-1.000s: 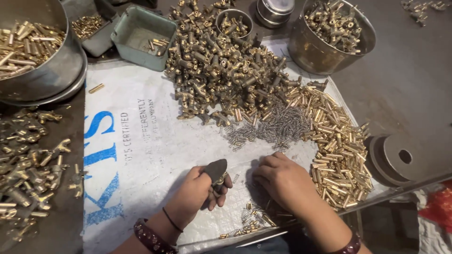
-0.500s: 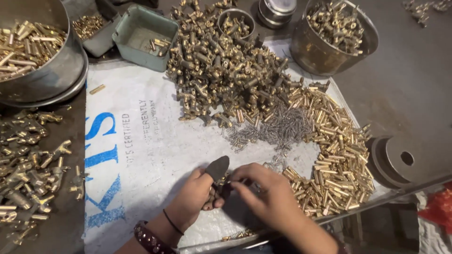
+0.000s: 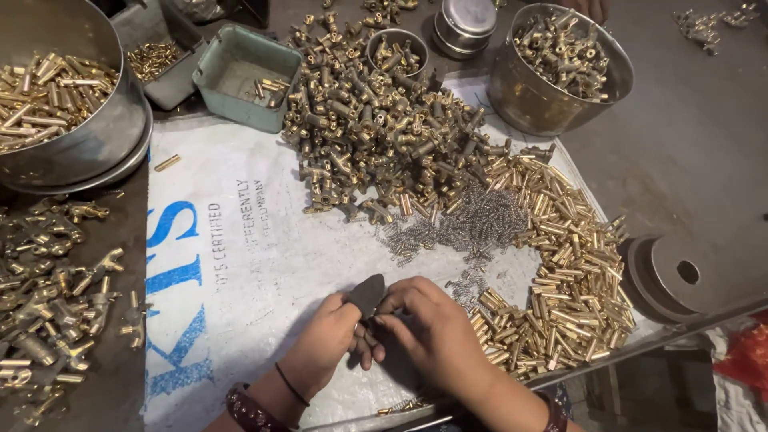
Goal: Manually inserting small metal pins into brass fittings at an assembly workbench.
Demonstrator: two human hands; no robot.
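My left hand (image 3: 326, 342) grips a small dark grey pointed tool (image 3: 368, 293) that stands up from the white sack sheet (image 3: 240, 264). My right hand (image 3: 436, 332) is closed in against it, fingertips pinching something small at the tool's base; what it pinches is hidden. Just right of my hands lie thin steel springs (image 3: 472, 228) and a band of short brass tubes (image 3: 568, 264). A big heap of brass valve bodies (image 3: 376, 128) sits beyond them.
A steel pot of brass rods (image 3: 56, 104) stands at the far left, and assembled brass fittings (image 3: 48, 296) lie below it. A teal tray (image 3: 240, 76), a small tin (image 3: 398, 52), a steel pot (image 3: 560, 68) and a grey disc (image 3: 680, 276) ring the sheet.
My right hand has moved left from the brass tubes to meet the left hand at the dark tool. The left hand has stayed in place.
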